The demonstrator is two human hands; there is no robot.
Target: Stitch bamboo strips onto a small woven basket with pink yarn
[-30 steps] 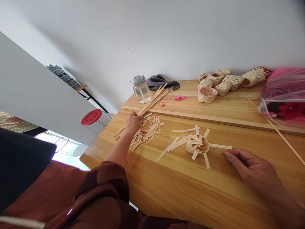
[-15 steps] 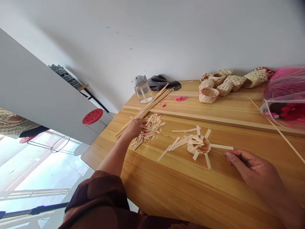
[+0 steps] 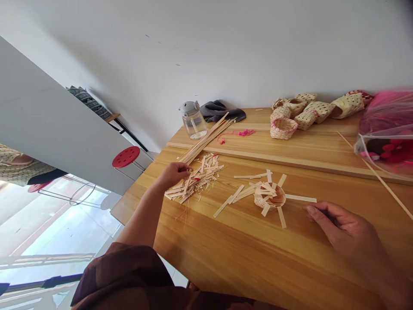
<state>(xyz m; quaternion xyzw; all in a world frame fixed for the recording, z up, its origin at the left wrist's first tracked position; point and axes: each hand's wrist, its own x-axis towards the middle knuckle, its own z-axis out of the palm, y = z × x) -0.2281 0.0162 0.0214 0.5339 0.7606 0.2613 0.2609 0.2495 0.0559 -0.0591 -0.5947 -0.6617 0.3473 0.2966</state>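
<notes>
1. The left hand [image 3: 174, 173] is reaching out over the table [image 3: 258, 267] and curling its fingers onto the near edge of a pile of short strips [image 3: 204, 172]. I cannot tell whether it is actually pinching any of them.
2. A bundle of long strips [image 3: 209, 134] is lying aslant just behind that hand, running from the pile toward the back of the table.
3. The right hand [image 3: 342, 228] is resting on the wood, loosely opened and grasping nothing, with its thumb pointing toward a half-woven basket [image 3: 269, 199].
4. That basket is sitting between the two hands, nearer the right one. Loose flat strips are fanning out around it, and several are lying scattered between it and the pile.
5. At the back, a clear bottle [image 3: 192, 120] is standing beside a grey cloth [image 3: 221, 111], with a pink thread [image 3: 240, 133] lying near the far end of the long bundle.
6. Finished baskets [image 3: 300, 112] are clustering against the wall.
7. A plastic bag [image 3: 387, 133] is sitting at the right edge, and a thin stick [image 3: 374, 176] is lying in front of it.
8. A red stool [image 3: 125, 157] is standing beyond the table's left side.
</notes>
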